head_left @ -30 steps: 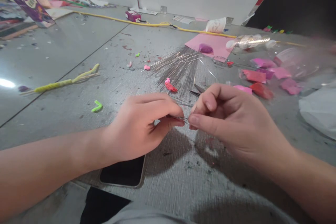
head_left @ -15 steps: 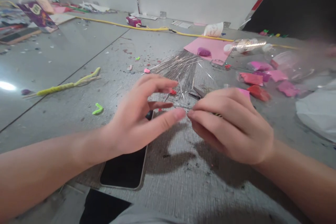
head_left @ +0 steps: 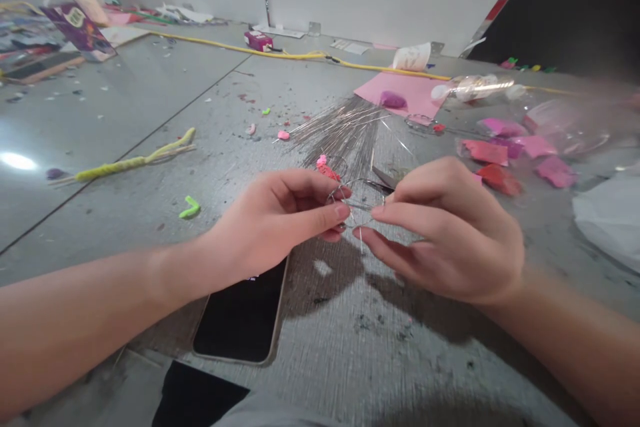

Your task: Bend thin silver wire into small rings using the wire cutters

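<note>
From the head view, the left hand [head_left: 280, 227] and the right hand [head_left: 450, 233] meet over the grey table [head_left: 150, 113], each pinching one side of a thin wire [head_left: 356, 192] bent into a loop between the fingertips, just in front of the bundle of wires [head_left: 345, 130]. A dark phone [head_left: 243, 317] lies under the left wrist, nearer than the bundle, while pink paper [head_left: 405, 90] and pink scraps [head_left: 505, 147] sit behind and right of it. The purple box [head_left: 75, 27] far left of the bundle carries print too blurred to read.
</note>
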Action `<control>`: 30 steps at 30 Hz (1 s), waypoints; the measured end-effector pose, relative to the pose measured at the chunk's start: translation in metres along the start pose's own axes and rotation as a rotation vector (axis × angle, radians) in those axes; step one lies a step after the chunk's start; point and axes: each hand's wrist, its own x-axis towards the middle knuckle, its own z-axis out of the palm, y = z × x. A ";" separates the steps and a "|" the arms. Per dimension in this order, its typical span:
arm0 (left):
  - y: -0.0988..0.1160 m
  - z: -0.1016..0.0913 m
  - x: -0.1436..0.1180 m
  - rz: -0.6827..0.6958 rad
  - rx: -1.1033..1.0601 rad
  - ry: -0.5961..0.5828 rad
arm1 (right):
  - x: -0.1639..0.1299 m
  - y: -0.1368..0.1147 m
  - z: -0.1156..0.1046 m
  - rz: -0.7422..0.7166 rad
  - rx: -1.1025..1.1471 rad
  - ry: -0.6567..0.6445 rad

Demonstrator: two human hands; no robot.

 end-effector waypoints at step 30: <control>0.013 0.001 -0.017 0.342 0.470 0.002 | 0.006 -0.030 -0.003 0.437 0.430 0.025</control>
